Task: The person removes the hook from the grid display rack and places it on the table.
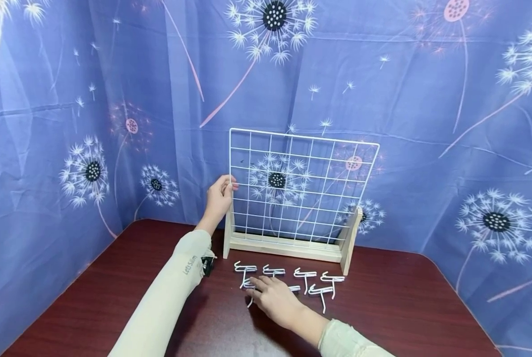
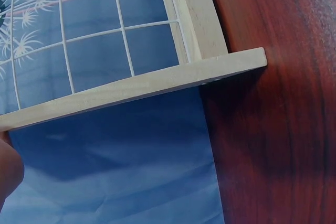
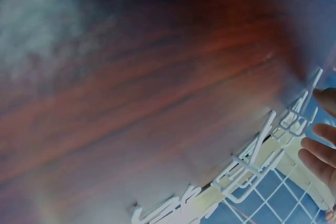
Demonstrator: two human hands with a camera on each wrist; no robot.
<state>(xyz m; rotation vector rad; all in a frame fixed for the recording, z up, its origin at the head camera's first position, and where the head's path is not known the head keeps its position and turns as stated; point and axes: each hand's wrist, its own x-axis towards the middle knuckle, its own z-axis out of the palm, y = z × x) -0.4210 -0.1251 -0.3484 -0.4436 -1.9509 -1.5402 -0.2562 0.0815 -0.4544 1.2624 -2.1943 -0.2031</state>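
Note:
A white wire grid panel [image 1: 303,137] stands upright in a pale wooden stand [image 1: 288,249]. My left hand [image 1: 218,197] grips the panel's left edge, just above the stand's left post [image 2: 142,83]. In the left wrist view only a bit of that hand [image 2: 9,169] shows. Several white wire hooks [image 1: 306,273] lie in front of the stand in two rough rows. My right hand [image 1: 276,301] is over the front row, with its fingertips at the leftmost front hook [image 1: 249,284]. In the right wrist view its fingers [image 3: 317,156] are spread beside the hooks [image 3: 247,171].
A dark red-brown wooden table [image 1: 382,317] carries everything. Blue cloth [image 1: 194,148] with a dandelion print hangs behind the table and along both sides. A small dark device [image 1: 207,265] sits on the left wrist.

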